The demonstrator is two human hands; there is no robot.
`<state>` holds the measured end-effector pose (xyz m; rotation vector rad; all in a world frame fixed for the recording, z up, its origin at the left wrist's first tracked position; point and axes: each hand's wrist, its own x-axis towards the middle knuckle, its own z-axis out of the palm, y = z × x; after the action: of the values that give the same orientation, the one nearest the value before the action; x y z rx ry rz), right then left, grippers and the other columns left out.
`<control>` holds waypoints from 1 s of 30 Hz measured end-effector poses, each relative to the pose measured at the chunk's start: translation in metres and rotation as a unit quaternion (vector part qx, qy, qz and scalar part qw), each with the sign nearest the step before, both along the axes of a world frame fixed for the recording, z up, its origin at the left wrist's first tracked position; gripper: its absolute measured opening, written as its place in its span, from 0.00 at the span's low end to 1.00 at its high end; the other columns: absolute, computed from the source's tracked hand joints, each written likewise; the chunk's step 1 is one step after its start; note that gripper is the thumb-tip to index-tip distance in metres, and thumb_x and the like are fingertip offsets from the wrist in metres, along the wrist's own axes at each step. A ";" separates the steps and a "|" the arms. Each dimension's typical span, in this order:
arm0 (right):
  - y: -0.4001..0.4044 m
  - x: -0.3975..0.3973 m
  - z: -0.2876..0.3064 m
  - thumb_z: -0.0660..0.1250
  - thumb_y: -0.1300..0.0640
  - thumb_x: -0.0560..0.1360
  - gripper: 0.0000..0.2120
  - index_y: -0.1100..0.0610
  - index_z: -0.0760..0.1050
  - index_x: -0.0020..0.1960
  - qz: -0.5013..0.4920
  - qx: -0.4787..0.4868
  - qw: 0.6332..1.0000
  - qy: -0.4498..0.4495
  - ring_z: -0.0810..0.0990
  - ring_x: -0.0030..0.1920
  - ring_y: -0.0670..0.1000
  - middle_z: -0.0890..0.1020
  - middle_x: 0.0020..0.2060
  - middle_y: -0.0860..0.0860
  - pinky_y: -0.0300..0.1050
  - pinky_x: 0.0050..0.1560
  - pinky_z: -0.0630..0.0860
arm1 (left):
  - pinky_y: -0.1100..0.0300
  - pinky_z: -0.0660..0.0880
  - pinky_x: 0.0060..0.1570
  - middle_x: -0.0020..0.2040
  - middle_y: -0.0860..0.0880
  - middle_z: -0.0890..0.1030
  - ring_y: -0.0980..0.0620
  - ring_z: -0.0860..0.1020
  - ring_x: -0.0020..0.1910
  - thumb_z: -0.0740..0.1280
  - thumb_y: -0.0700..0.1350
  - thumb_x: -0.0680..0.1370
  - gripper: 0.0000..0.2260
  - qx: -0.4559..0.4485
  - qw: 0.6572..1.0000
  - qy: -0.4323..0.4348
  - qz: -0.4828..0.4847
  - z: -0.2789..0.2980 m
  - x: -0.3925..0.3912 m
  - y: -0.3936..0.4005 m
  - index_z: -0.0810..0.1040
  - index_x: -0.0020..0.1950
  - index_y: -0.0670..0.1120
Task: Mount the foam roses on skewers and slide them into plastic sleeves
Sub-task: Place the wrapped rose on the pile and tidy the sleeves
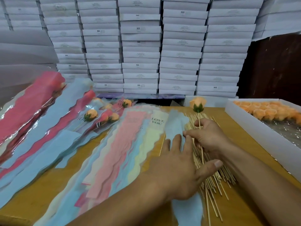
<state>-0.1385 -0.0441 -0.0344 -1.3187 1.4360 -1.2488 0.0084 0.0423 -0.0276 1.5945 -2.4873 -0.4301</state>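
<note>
My right hand (210, 136) grips a thin wooden skewer (199, 123) with an orange foam rose (197, 103) and its green leaves on the far tip. My left hand (180, 167) lies flat, fingers straight, on a pale blue plastic sleeve (175, 126) at the right edge of a fanned row of pastel sleeves (123, 144). A heap of loose skewers (211, 178) lies under and between both hands. Part of the held skewer is hidden by my fingers.
A white tray (241, 118) of orange foam roses (268, 111) stands at the right. Sleeved roses in pink and blue wrappers (53, 111) are piled at the left. Stacks of white boxes (140, 46) form a wall behind the wooden table (244, 206).
</note>
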 end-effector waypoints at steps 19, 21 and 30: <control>0.006 0.000 0.009 0.76 0.63 0.72 0.17 0.58 0.69 0.52 0.060 0.009 0.998 -0.027 0.65 0.18 0.46 0.81 0.37 0.60 0.35 0.18 0.58 | 0.52 0.81 0.45 0.50 0.41 0.81 0.45 0.82 0.42 0.69 0.48 0.80 0.13 0.264 0.742 0.581 0.204 0.021 0.053 -0.143 0.75 0.58 0.40; 0.006 -0.001 0.009 0.76 0.63 0.72 0.16 0.57 0.68 0.49 0.057 0.009 0.998 -0.031 0.65 0.18 0.46 0.81 0.36 0.59 0.35 0.18 0.58 | 0.57 0.83 0.39 0.46 0.40 0.82 0.47 0.83 0.38 0.69 0.39 0.79 0.05 0.291 0.706 0.621 0.178 0.015 0.061 -0.144 0.77 0.52 0.39; 0.010 -0.001 0.011 0.75 0.64 0.73 0.17 0.56 0.65 0.47 0.129 -0.033 0.988 -0.075 0.64 0.17 0.46 0.82 0.31 0.53 0.35 0.18 0.57 | 0.54 0.74 0.44 0.51 0.40 0.74 0.44 0.69 0.48 0.74 0.44 0.75 0.15 0.227 0.749 0.611 0.123 -0.015 0.062 -0.134 0.77 0.58 0.40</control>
<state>-0.1392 -0.0339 -0.0233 -1.3755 1.0896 -1.2027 0.0703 -0.0915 -0.0421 1.0581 -1.1710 -1.5043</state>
